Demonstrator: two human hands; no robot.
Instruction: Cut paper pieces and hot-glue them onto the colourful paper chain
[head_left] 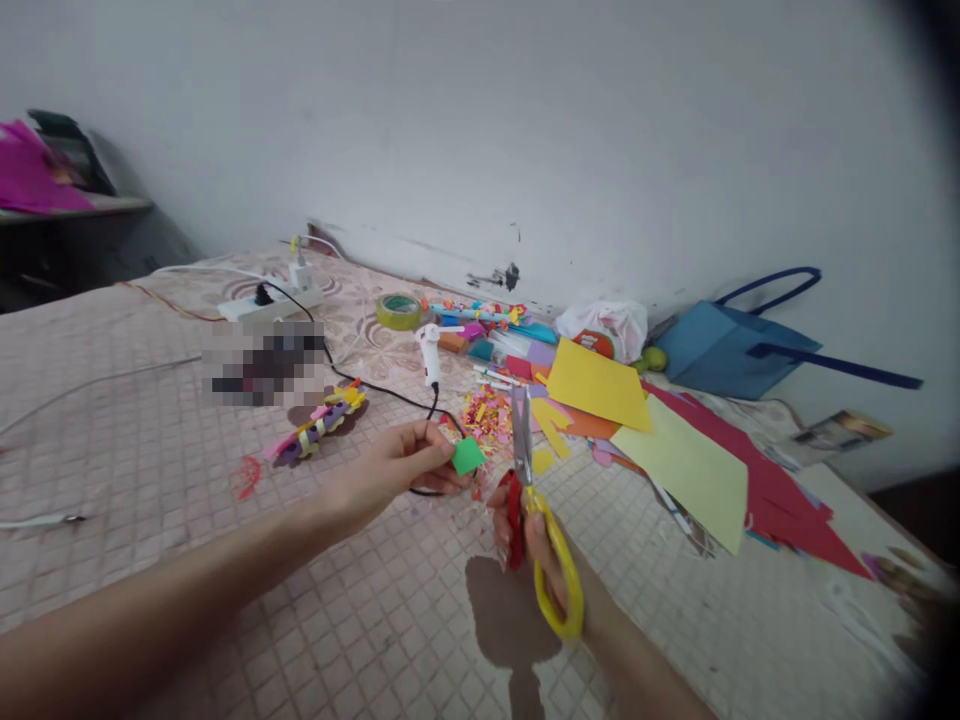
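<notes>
Between the thumb and fingers of my left hand (418, 455) is a small green paper piece (469, 456), held by its left edge. My right hand (536, 545) grips a pair of scissors (523, 445) with one red and one yellow handle loop. The blades point up and away, slightly parted, just right of the green paper and apart from it. Behind both hands lies a heap of tiny colourful paper scraps (487, 415). A white glue gun (430, 355) stands beyond my left hand, its black cord passing behind that hand.
Yellow (598, 385), pale green (682, 465) and red sheets (787, 500) spread to the right, before a blue bag (739, 345). Tape (399, 310) lies at the back. A decorated strip (322, 425) sits left, near a power strip (266, 300) with trailing cables.
</notes>
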